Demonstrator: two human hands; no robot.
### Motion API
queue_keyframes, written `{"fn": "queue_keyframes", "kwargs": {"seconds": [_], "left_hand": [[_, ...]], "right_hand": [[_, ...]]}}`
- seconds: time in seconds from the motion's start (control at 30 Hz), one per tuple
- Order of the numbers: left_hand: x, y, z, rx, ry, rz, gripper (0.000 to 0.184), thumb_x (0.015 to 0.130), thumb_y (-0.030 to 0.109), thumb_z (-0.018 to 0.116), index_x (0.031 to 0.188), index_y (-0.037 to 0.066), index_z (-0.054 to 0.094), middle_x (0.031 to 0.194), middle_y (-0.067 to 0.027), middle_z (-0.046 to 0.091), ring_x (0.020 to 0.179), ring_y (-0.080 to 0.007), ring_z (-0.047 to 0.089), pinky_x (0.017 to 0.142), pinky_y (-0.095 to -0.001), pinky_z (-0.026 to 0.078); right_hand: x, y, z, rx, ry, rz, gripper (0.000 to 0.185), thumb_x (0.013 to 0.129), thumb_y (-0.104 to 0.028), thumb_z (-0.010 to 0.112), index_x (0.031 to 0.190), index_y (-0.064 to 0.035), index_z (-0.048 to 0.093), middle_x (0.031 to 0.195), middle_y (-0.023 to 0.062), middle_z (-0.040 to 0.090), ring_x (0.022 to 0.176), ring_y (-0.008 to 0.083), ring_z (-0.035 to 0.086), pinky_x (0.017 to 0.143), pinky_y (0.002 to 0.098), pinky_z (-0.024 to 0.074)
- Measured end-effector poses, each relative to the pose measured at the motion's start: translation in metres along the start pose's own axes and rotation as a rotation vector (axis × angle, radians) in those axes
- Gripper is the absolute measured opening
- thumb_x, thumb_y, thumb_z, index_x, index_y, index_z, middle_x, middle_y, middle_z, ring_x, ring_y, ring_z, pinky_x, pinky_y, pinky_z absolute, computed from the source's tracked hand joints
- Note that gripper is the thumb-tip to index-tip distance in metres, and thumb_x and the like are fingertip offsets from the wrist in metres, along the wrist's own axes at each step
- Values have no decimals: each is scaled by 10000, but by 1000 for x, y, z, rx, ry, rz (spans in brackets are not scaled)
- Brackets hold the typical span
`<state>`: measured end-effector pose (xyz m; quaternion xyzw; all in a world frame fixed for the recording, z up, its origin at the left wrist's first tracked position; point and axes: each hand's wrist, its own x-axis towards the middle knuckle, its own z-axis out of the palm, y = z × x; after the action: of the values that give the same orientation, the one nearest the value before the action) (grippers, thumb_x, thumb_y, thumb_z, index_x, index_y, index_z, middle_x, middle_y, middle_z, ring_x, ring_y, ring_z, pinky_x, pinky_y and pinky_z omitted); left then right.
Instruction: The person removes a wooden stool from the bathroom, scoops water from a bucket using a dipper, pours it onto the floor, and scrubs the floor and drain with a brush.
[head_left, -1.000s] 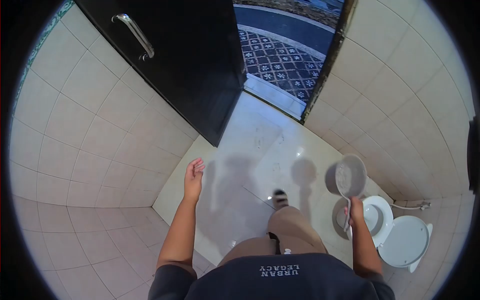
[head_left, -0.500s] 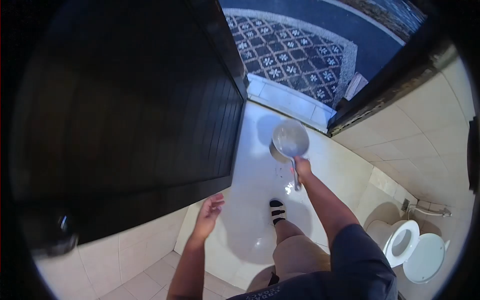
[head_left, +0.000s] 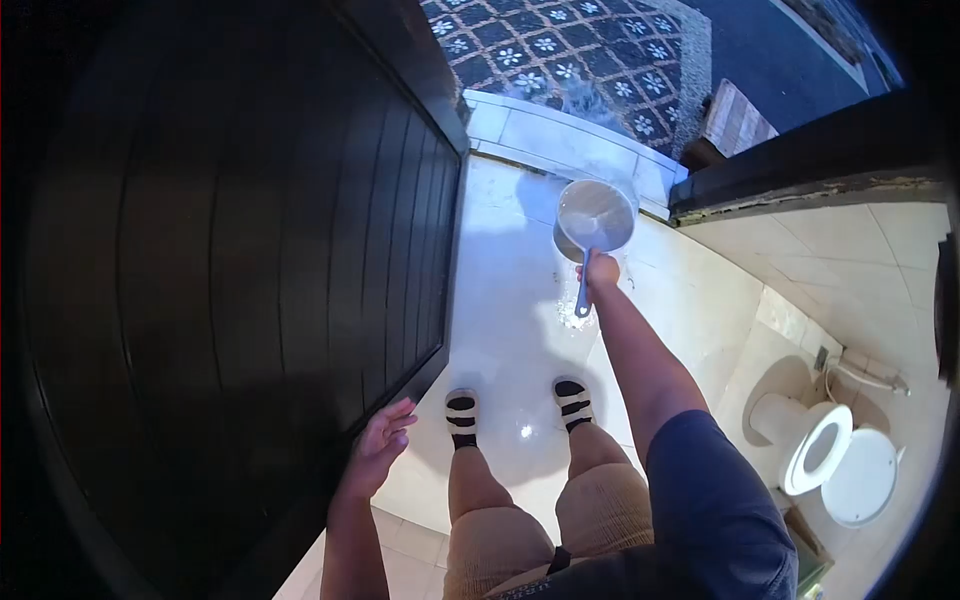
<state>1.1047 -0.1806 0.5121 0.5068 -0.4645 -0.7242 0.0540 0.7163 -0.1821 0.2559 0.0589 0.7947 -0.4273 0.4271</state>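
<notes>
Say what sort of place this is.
Likely a bathroom: a toilet stands by a tiled wall, and the right hand holds a dipper. Paving past the door suggests it opens outdoors.

Door (head_left: 230,280): left of you, beside your left hand (head_left: 383,445)
Dipper (head_left: 572,240): ahead, in your right hand (head_left: 601,271)
Threshold (head_left: 545,130): ahead of you, beyond the floor
Toilet (head_left: 785,420): to your right
</notes>
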Motion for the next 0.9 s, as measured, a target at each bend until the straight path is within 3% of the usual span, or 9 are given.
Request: {"fn": "queue_keyframes", "kwargs": {"seconds": [0.1, 0.17, 0.3, 0.43, 0.53, 0.63, 0.77, 0.9], "left_hand": [[-3, -14, -14, 53, -11, -13, 454, 821, 97, 488, 1243, 27, 336, 1221, -113, 411, 1117, -205, 419, 970, -331, 287], [2, -25, -26, 12, -45, 14, 437, 822, 87, 480, 1233, 20, 348, 1201, -101, 429, 1095, -192, 435, 963, -327, 290], [10, -28, -26, 16, -59, -29, 392, 838, 91, 459, 1210, 15, 363, 1198, -99, 428, 1092, -191, 430, 943, -315, 301], [22, -30, -30, 78, -105, -83, 386, 827, 66, 451, 1201, 18, 370, 1180, -105, 441, 1076, -192, 448, 927, -313, 321], [28, -30, -35, 158, -135, -135, 374, 828, 72, 449, 1193, 28, 380, 1174, -111, 446, 1072, -199, 451, 925, -332, 327], [37, -45, -45, 199, -116, -183, 369, 828, 79, 453, 1188, 35, 387, 1166, -109, 452, 1065, -201, 455, 920, -343, 335], [42, -64, -52, 236, -122, -253, 362, 830, 85, 457, 1183, 35, 392, 1157, -108, 457, 1056, -203, 461, 921, -345, 340], [54, -78, -43, 263, -177, -306, 359, 828, 81, 457, 1179, 34, 396, 1144, -106, 464, 1048, -204, 464, 920, -339, 344]], "right_hand": [[-16, 36, 1, -278, -2, -275, 341, 862, -291, 382, 795, 20, 504, 551, 125, 544, 467, 183, 565, 418, 323, 442], [-59, 24, 16, -23, -4, -50, 376, 874, -344, 387, 820, 13, 495, 581, 119, 547, 469, 179, 566, 406, 308, 447], [-103, 43, 66, 124, -86, 22, 477, 873, -437, 368, 804, 21, 477, 627, 103, 520, 484, 176, 565, 396, 291, 446], [-99, 74, 126, 282, -231, 125, 489, 890, -427, 327, 829, 28, 493, 593, 75, 493, 459, 168, 515, 396, 281, 427], [-76, 106, 158, 636, -445, 406, 480, 911, -393, 264, 850, 15, 510, 547, 46, 442, 437, 151, 452, 399, 267, 400], [-61, 138, 172, 720, -461, 537, 468, 919, -360, 226, 865, 0, 519, 516, 24, 395, 423, 138, 393, 409, 261, 385], [-52, 196, 145, 1062, -549, 697, 409, 915, -318, 259, 887, -5, 520, 502, -1, 391, 403, 81, 357, 360, 198, 341], [-60, 268, 71, 1330, -597, 635, 312, 874, -227, 320, 935, 4, 522, 511, -24, 397, 382, 57, 352, 328, 172, 317]]}}
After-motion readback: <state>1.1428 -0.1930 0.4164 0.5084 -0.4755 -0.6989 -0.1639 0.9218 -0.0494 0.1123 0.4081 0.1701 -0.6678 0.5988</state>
